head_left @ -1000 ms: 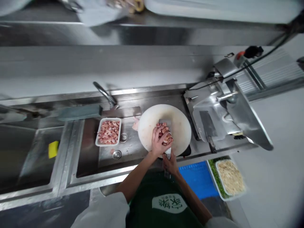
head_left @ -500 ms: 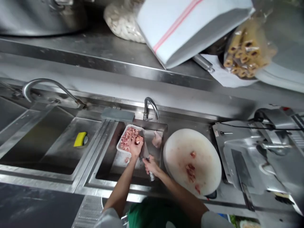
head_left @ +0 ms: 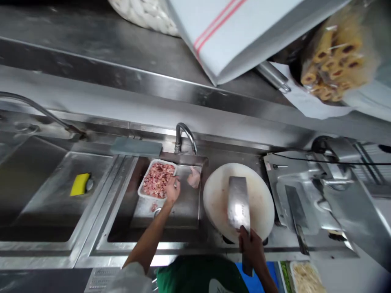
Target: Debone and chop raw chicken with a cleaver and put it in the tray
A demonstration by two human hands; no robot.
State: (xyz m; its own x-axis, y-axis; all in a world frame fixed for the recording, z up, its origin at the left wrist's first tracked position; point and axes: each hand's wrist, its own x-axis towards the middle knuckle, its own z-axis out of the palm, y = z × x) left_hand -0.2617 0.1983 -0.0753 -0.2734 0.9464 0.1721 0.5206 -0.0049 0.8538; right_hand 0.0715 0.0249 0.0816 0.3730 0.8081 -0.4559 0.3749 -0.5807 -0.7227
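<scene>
My right hand [head_left: 252, 244] grips the handle of a cleaver [head_left: 238, 201], its broad blade held over the round white chopping board [head_left: 215, 191]. Over the right rim of a white tray [head_left: 141, 191] is my left hand [head_left: 173, 190], fingers loosely curled with a gap at the thumb and no object visible between them. The tray stands in the sink, filled with chopped raw meat [head_left: 159, 178]. A pale raw chicken leg [head_left: 193, 178] lies in the sink to the right of that hand. The blade hides part of the board.
A faucet [head_left: 186, 136] rises behind the sink. A yellow sponge [head_left: 80, 184] lies in the left sink. Another cleaver [head_left: 295, 207] rests on the metal equipment at right. The shelf above bears a white box [head_left: 226, 32] and bagged tubular yellow pieces [head_left: 336, 69].
The cleaver has moved right from the tray to above the board, in my right hand. The meat pieces seen on the board are no longer visible. My left hand has shifted to the tray's right rim.
</scene>
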